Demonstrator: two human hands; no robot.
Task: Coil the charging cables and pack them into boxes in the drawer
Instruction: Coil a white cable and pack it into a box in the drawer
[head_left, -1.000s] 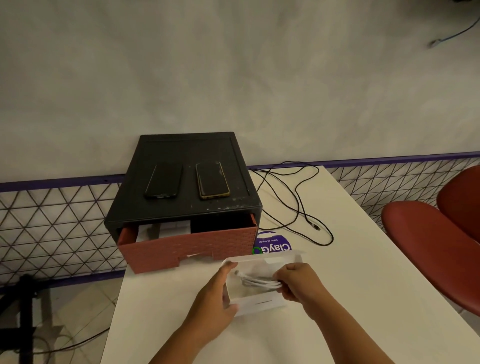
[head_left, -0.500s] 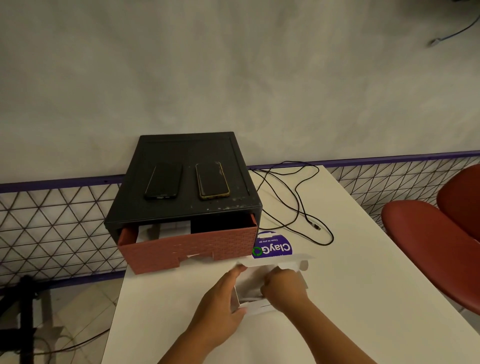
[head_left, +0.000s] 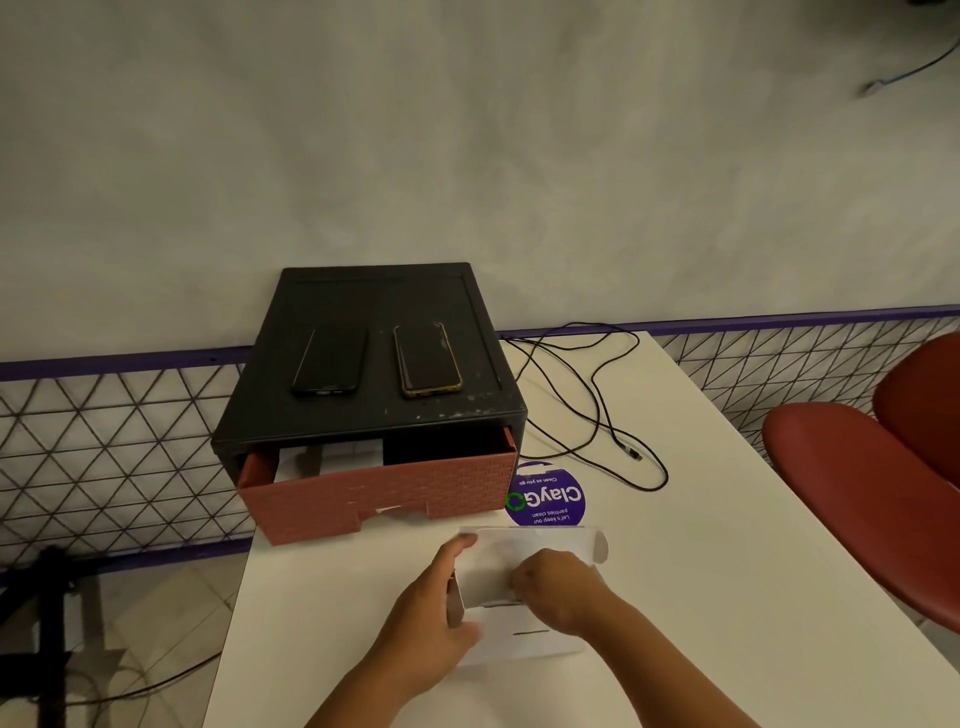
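A small white box (head_left: 524, 631) lies on the white table (head_left: 727, 597) near its front, its lid flap raised. My left hand (head_left: 431, 618) grips the box's left end, thumb up along the flap. My right hand (head_left: 558, 590) is curled inside the box opening; the white cable under it is hidden. A black cable (head_left: 597, 415) lies loose on the table at the back right. The black drawer unit (head_left: 363, 410) has its red brick-pattern drawer (head_left: 384, 493) pulled partly out, with a white box (head_left: 332, 457) inside.
Two phones, one dark (head_left: 330, 361) and one gold-edged (head_left: 426, 359), lie on top of the drawer unit. A purple round sticker (head_left: 545, 496) is on the table behind the box. A red chair (head_left: 872, 493) stands at the right. A wire-mesh rail runs behind.
My right hand pushed the coiled white cable down into the box, so the cable is no longer visible. The box shifted slightly lower and my left hand stayed on its left end.
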